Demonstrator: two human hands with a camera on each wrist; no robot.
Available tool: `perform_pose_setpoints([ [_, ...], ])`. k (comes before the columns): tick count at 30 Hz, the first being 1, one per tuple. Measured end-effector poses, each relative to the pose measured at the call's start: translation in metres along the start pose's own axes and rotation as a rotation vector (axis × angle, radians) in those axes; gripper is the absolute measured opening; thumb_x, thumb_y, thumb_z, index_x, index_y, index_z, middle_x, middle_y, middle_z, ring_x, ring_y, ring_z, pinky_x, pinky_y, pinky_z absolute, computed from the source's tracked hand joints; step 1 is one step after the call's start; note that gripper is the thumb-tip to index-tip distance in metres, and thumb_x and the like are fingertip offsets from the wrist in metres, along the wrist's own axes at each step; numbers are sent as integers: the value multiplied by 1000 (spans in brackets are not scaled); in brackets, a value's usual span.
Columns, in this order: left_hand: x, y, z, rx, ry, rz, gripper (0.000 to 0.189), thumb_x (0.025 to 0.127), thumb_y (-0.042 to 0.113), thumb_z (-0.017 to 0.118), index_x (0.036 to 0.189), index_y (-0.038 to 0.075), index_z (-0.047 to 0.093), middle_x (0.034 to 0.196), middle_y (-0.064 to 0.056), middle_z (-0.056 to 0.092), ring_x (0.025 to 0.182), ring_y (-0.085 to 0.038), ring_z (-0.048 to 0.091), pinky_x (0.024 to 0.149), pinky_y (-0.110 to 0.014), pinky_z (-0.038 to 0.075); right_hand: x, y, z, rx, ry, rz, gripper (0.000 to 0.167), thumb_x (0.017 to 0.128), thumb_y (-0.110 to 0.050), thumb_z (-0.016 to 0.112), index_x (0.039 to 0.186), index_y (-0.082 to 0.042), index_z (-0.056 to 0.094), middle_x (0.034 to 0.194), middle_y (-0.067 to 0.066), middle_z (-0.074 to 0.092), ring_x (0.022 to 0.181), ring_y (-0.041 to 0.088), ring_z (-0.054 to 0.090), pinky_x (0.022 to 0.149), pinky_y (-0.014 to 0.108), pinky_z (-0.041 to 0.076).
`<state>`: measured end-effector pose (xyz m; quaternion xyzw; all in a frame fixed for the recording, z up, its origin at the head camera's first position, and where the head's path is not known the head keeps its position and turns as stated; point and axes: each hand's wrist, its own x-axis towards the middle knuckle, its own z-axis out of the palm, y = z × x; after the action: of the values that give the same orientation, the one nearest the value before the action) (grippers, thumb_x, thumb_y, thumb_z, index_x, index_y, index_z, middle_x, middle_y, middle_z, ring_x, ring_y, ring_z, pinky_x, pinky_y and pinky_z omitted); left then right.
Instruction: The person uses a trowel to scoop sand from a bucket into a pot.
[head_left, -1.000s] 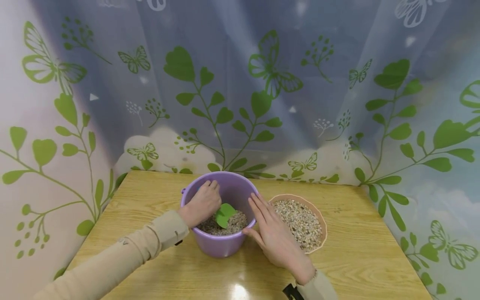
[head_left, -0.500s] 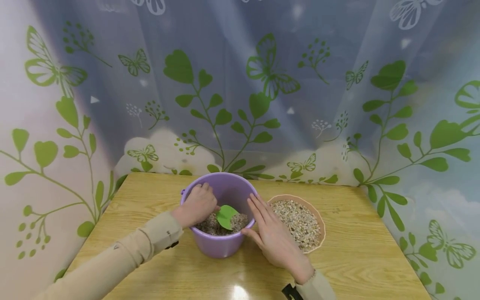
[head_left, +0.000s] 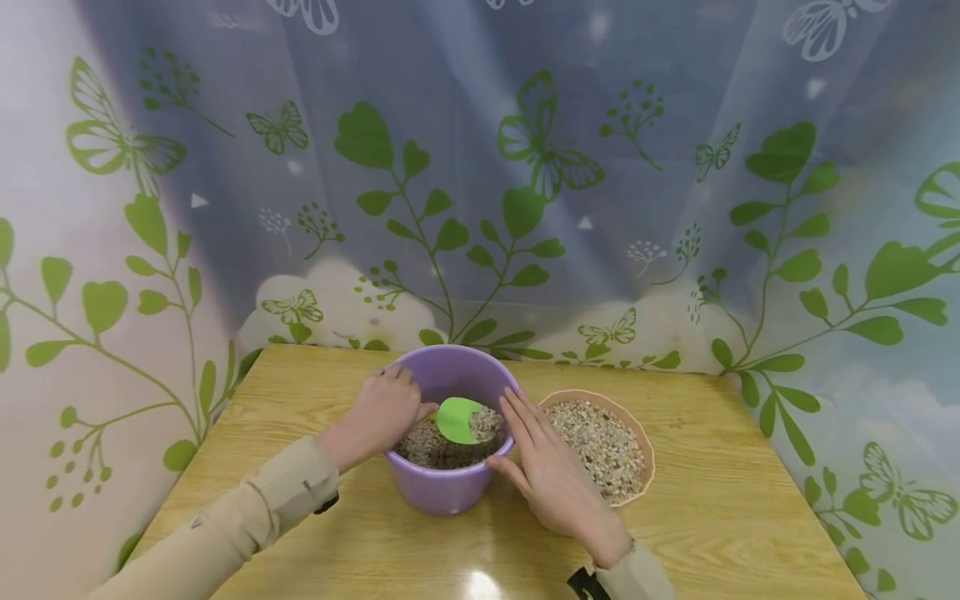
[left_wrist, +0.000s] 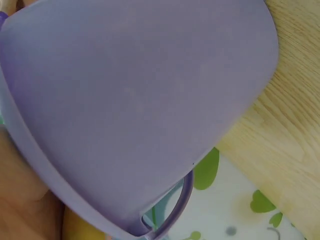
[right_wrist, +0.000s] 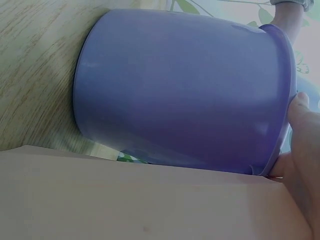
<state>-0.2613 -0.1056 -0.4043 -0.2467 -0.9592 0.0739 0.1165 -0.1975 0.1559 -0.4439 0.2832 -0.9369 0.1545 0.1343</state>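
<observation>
My left hand [head_left: 378, 412] grips a small green shovel [head_left: 452, 420] by its handle, which the curled fingers mostly hide. Pale gravel lies on the blade, held inside the purple bucket [head_left: 442, 492] above more gravel [head_left: 426, 448]. The left wrist view is mostly filled by the bucket's outer wall [left_wrist: 140, 100], with part of the hand [left_wrist: 25, 185] at the left edge. My right hand [head_left: 555, 475] rests on the bucket's right rim, fingers straight and thumb at the front. In the right wrist view the thumb [right_wrist: 301, 102] touches the rim.
A peach-coloured bowl [head_left: 648, 475] of mixed gravel [head_left: 600, 442] stands right of the bucket, partly behind the right hand. Both stand on a wooden table [head_left: 735, 500]. A curtain [head_left: 480, 208] printed with leaves and butterflies hangs behind and at the sides.
My left hand has shifted left toward the bucket's rim. The shovel blade has come up from the gravel, tilted flatter and swung slightly right, with gravel on it. My right hand has stayed put.
</observation>
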Motion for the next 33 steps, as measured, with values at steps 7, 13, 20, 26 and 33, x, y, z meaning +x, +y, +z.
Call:
perform_pose_setpoints([
  [7,-12,-4,-1,-13,175,-4,49,97,47,63,83,1,67,90,-15,68,88,-29,63,70,-40,55,-1,-1,-1,-1,-17,11,76,106,-55,37,161,-7,17,168,10,16,155,24,12,120,51,26],
  [13,-20,-9,-3,12,288,-20,46,94,47,68,79,4,64,83,-11,67,80,-26,61,66,-36,53,-1,-2,-2,5,-23,30,74,106,-51,43,161,-7,18,169,9,15,155,23,10,119,51,26],
  [20,-26,-12,-4,19,307,-27,46,93,47,70,81,3,65,84,-11,66,79,-25,60,66,-35,51,0,-2,-1,-6,-10,24,75,105,-48,47,161,-7,18,169,9,16,155,24,11,119,52,27],
  [26,-31,-15,-4,37,318,-23,46,93,47,70,81,3,64,82,-9,65,78,-24,58,66,-34,47,0,-2,0,-6,-5,13,74,106,-49,44,161,-6,18,169,9,15,156,23,10,119,52,27],
  [33,-35,-18,-10,17,306,-21,46,95,46,68,82,2,64,81,-9,64,78,-24,57,65,-33,46,0,-3,-2,12,-25,25,74,107,-50,42,162,-9,15,169,8,12,156,23,9,119,53,26],
])
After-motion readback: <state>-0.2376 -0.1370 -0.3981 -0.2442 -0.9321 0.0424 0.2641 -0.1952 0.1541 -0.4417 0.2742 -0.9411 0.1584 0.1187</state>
